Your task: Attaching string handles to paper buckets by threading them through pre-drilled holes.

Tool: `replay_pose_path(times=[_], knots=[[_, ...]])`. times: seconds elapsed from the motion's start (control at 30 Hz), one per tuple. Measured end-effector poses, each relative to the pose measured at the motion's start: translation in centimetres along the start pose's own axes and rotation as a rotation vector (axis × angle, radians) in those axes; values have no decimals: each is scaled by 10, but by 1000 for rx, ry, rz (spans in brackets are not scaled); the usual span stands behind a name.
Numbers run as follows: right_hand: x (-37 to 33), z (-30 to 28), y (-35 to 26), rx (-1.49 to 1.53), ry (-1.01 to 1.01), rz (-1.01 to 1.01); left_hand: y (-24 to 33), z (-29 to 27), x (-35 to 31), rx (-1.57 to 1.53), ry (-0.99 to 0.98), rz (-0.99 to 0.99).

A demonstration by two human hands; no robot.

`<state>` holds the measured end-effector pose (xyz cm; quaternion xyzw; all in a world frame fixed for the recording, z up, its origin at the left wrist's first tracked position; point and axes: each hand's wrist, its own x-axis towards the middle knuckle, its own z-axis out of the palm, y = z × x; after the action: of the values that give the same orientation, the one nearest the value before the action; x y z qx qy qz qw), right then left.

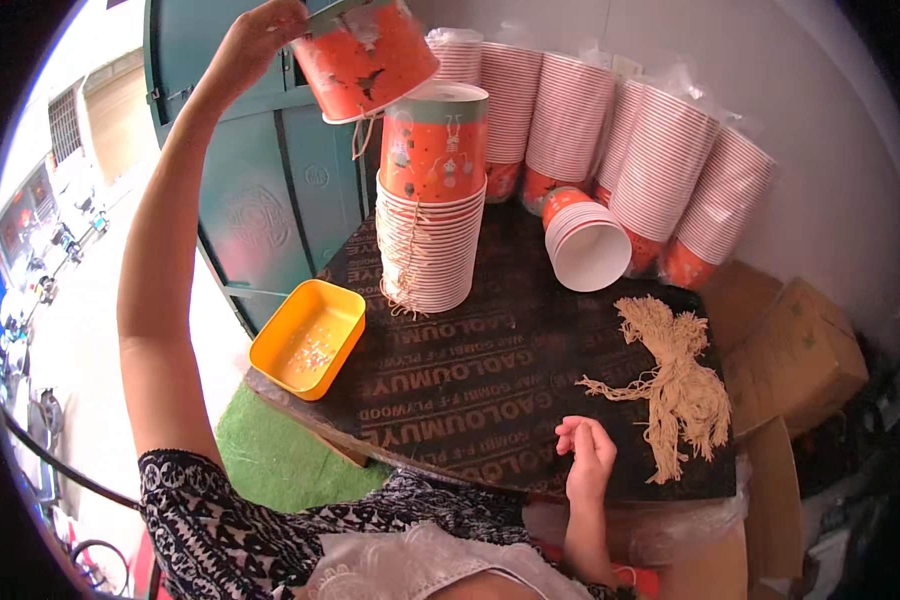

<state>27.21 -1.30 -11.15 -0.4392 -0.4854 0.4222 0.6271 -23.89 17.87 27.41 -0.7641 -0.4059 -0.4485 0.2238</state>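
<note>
My left hand (262, 35), raised at the upper left, grips an orange paper bucket (368, 62) with a green band, turned upside down. A loop of string hangs from its white rim. Just below and to the right, a tall stack of upside-down paper buckets (428, 245) stands on the dark table, its top one orange with a green band. Strings dangle down the stack's left side. My right hand (588, 456) hovers over the near table edge, fingers loosely curled, with nothing visible in them. Nearest to it is a bundle of beige strings (678, 375).
On the table's left edge sits a yellow tub (315, 345) with small pale bits inside. Several wrapped bucket stacks (570, 120) line the back wall, and a few nested buckets (588, 245) lie sideways before them. Cardboard boxes (805, 355) stand at right; a green metal door (260, 190) is behind left.
</note>
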Motion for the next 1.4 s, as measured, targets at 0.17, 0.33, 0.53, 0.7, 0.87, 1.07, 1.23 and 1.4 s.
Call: replay_pose_path(times=[0.17,0.33,0.53,0.7,0.87,1.07,1.23,1.4], knots=[[0,-5,1,-30,-12,-3,17,38,31,-29,-129,-8],[-1,-2,-1,-65,-16,19,27,68,40,-107,-202,120],[-3,-4,0,-82,-20,20,47,87,34,-210,-264,114],[-3,-2,-1,-122,-14,22,69,94,21,-128,-272,131],[-3,-3,1,-140,-24,11,82,99,15,-125,-293,130],[-4,1,-3,-148,-37,24,48,98,26,-112,-365,185],[-4,4,-7,-157,-11,22,51,100,34,-135,-414,199],[-4,3,-5,-147,4,22,71,106,33,-111,-453,216]])
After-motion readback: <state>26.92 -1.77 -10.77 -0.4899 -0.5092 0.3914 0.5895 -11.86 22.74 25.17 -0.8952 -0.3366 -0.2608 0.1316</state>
